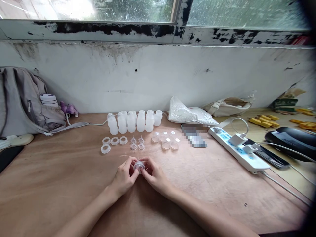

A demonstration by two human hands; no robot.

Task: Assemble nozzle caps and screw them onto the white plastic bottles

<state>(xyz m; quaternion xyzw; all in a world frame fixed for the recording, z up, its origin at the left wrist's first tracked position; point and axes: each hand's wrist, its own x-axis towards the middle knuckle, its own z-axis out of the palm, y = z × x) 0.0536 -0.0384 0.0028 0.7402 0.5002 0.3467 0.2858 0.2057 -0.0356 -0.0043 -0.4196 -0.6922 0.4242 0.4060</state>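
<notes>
My left hand [125, 173] and my right hand [156, 174] meet near the middle of the table. Fingers and thumbs of both are closed round a translucent nipple piece [139, 166]. A thin tip points up from it; whether a ring is around it I cannot tell. Beyond the hands lie several white collar rings [115, 141] on the left. Several clear nipples with thin tips [133, 146] sit in the centre, and several clear round caps [165, 145] are on the right. Behind these stands a group of frosted small bottles [131, 121].
A grey backpack [22, 98] leans at the left wall, with a dark flat object [8, 158] in front. At right are a white plastic bag [182, 112], a blurred flat object [195, 136], a power strip [240, 151] with plugs and cables, and a black phone [271, 156].
</notes>
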